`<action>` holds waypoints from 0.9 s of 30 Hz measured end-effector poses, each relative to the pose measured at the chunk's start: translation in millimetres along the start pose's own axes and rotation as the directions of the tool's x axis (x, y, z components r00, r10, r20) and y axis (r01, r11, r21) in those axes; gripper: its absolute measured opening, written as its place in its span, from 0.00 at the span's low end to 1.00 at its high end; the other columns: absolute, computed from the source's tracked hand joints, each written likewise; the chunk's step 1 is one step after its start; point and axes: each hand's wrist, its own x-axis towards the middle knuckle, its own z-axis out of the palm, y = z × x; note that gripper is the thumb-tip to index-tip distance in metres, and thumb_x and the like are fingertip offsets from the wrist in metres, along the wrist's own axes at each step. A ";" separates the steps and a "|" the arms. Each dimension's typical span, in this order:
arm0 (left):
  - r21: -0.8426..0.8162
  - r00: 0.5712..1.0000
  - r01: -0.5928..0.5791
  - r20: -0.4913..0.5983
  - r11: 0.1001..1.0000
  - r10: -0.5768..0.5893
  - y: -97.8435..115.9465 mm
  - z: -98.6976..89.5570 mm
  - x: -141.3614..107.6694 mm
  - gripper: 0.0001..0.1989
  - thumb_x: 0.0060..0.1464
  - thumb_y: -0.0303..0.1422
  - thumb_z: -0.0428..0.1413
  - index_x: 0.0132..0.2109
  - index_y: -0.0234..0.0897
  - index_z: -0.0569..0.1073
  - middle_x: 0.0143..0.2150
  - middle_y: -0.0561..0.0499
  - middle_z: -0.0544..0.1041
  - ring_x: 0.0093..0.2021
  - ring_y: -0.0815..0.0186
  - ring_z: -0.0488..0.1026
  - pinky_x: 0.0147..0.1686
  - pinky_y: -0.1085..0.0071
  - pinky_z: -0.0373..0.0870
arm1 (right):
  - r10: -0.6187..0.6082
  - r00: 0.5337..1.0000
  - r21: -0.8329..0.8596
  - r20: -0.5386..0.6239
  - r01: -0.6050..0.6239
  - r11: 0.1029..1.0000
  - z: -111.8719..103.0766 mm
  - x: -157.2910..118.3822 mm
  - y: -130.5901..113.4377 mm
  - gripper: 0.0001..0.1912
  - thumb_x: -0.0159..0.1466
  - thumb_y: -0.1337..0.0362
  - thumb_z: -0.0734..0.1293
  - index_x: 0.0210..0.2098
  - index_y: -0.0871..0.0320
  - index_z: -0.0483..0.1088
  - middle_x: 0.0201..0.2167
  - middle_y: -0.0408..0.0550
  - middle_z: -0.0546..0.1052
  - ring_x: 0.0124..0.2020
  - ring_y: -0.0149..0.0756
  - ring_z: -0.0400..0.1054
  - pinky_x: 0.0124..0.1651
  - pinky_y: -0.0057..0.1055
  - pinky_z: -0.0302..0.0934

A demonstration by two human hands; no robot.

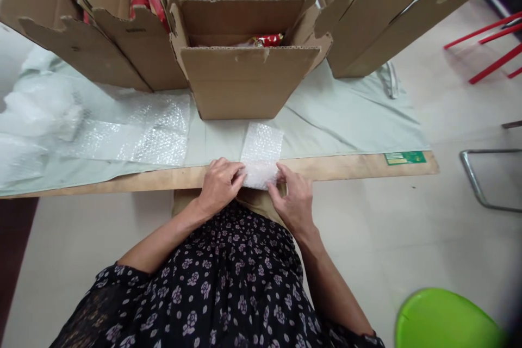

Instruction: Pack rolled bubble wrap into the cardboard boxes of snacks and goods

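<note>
A small piece of bubble wrap (262,144) lies at the table's front edge, its near part folded or wrapped over. My left hand (221,185) grips the left side of it between thumb and fingers. On the right side, my right hand (294,196) pinches it the same way. Whether anything is inside the wrap cannot be seen. Just beyond it stands an open cardboard box (248,84) with a red shiny packet (269,40) inside.
More cardboard boxes (118,46) stand in a row behind, some holding red packets. Loose bubble wrap (150,130) is heaped at the left. A green card (405,158) lies on the wooden table edge (346,167). A green stool (446,321) is at lower right.
</note>
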 end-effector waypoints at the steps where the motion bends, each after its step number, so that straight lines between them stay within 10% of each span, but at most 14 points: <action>1: 0.026 1.000 -0.015 0.001 1.000 0.015 -1.0 1.7 1.0 0.06 0.62 0.28 0.59 0.46 0.34 0.80 0.35 0.47 0.82 0.37 0.60 0.74 0.41 0.62 0.68 | -0.018 1.000 -0.051 -0.015 0.017 0.999 -3.5 -1.8 -1.4 0.20 0.70 0.61 0.67 0.60 0.56 0.69 0.40 0.50 0.82 0.40 0.44 0.75 0.46 0.42 0.63; 7: 0.105 0.992 -0.112 0.073 0.988 0.105 -3.3 5.4 9.5 0.10 0.64 0.30 0.59 0.51 0.34 0.79 0.35 0.47 0.82 0.38 0.58 0.74 0.43 0.61 0.69 | -0.198 0.975 -0.092 0.098 0.207 0.974 -14.7 -8.2 -11.1 0.18 0.68 0.61 0.71 0.56 0.54 0.71 0.59 0.57 0.77 0.56 0.51 0.72 0.54 0.45 0.62; 17: 0.024 0.914 -0.385 0.147 0.923 0.378 -5.7 -19.2 6.1 0.10 0.64 0.32 0.59 0.50 0.34 0.79 0.56 0.38 0.80 0.58 0.50 0.73 0.57 0.52 0.69 | -0.187 0.975 0.034 0.122 0.184 0.982 -3.4 0.2 4.4 0.12 0.72 0.69 0.65 0.52 0.54 0.75 0.48 0.49 0.84 0.51 0.43 0.76 0.53 0.42 0.63; 27: 0.061 0.984 0.043 0.172 0.997 -0.053 -5.7 -2.5 27.2 0.15 0.63 0.30 0.58 0.56 0.35 0.78 0.41 0.44 0.82 0.43 0.56 0.76 0.48 0.58 0.72 | -0.157 0.988 -0.099 0.016 0.157 0.983 -6.8 10.3 -1.3 0.12 0.69 0.63 0.69 0.52 0.52 0.75 0.53 0.53 0.81 0.52 0.47 0.75 0.52 0.43 0.64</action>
